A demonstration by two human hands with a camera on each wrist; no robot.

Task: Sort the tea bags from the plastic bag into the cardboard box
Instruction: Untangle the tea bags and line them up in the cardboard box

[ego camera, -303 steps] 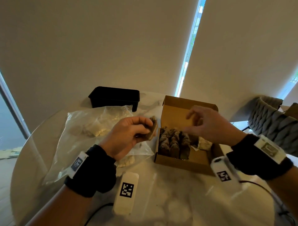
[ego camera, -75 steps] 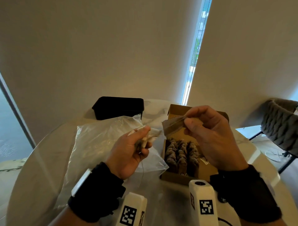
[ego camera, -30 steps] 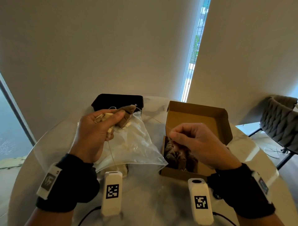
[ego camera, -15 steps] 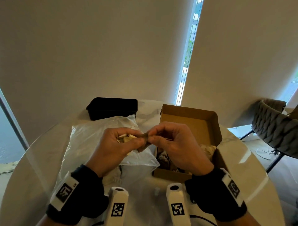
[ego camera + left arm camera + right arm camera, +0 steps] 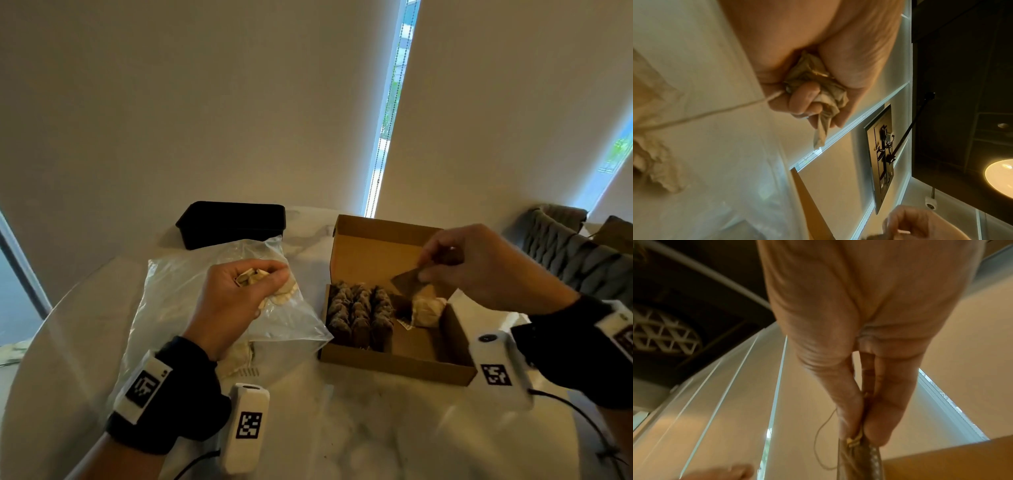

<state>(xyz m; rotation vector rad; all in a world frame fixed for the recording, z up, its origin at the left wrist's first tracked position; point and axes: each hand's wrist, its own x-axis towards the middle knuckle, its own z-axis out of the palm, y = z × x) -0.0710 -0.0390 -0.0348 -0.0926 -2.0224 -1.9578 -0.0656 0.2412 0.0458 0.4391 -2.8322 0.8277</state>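
Both hands are busy: my right hand (image 5: 479,270) pinches one brown tea bag (image 5: 407,286) by its top, over the cardboard box (image 5: 397,359) beneath it, while my left hand (image 5: 236,301) clutches a crumpled pale bundle (image 5: 818,91) above the plastic bag (image 5: 191,301). Three rows (image 5: 359,318) already stand in the box; I'd judge roughly half remains, with more bags waiting under my left hand.

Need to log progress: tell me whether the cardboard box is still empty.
No, rows of dark tea bags already stand in the cardboard box.
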